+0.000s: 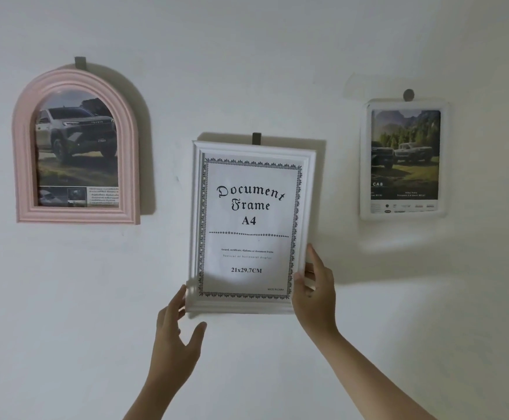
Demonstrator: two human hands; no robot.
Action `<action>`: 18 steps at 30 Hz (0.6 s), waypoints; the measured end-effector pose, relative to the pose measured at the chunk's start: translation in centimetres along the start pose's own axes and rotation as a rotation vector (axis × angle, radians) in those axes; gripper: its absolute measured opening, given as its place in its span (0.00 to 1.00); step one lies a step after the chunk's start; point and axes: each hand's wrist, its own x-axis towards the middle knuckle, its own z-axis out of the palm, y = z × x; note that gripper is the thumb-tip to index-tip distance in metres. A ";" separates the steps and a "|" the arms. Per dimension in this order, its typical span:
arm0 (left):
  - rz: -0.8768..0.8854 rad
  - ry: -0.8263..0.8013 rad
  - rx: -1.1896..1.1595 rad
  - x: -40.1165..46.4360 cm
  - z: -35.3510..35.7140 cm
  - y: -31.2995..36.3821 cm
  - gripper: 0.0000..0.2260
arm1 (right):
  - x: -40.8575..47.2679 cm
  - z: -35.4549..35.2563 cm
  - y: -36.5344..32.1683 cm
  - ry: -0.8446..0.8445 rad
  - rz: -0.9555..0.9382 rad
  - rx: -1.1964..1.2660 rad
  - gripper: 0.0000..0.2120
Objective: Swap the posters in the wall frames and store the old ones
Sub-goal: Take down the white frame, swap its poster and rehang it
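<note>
Where the plain white wall [247, 71] fills the whole view, three frames hang on it, each under a small grey hook. At upper left is a pink arched frame [76, 147] holding a poster of a grey pickup truck [76, 137] with a strip of small text below that is too fine to read. At upper right is a white rounded frame [404, 160] holding a poster of two trucks before trees and mountains [404, 153]; the letters "CAB" are legible near its lower left.

Between them and lower hangs the white document frame [251, 227], slightly tilted, its top edge at the hook [256, 138]. Its insert sheet [248, 228] reads "Document Frame A4", "Award, certificate, diploma or document frame", "Vertical or horizontal display", "21x29.7CM" and "MADE IN CHINA" (all inside a black ornamental border).

Both arms reach up from the bottom edge. The left hand [176, 334] is spread, fingers touching the frame's lower left corner, thumb apart below the bottom edge. The right hand [315, 295] grips the lower right corner, thumb on the front, fingers curled behind the side.
</note>
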 end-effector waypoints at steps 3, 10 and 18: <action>0.010 0.098 0.047 -0.6 0.4 0.6 0.33 | -0.2 -0.3 0.0 0.001 -0.021 -0.057 0.26; 0.294 0.156 0.038 -1.2 2.5 6.0 0.27 | 2.5 -3.5 -0.4 0.128 -0.040 -0.098 0.25; 0.518 -0.115 -0.025 0.8 8.4 14.2 0.25 | 9.2 -11.3 -0.6 0.360 -0.105 -0.294 0.35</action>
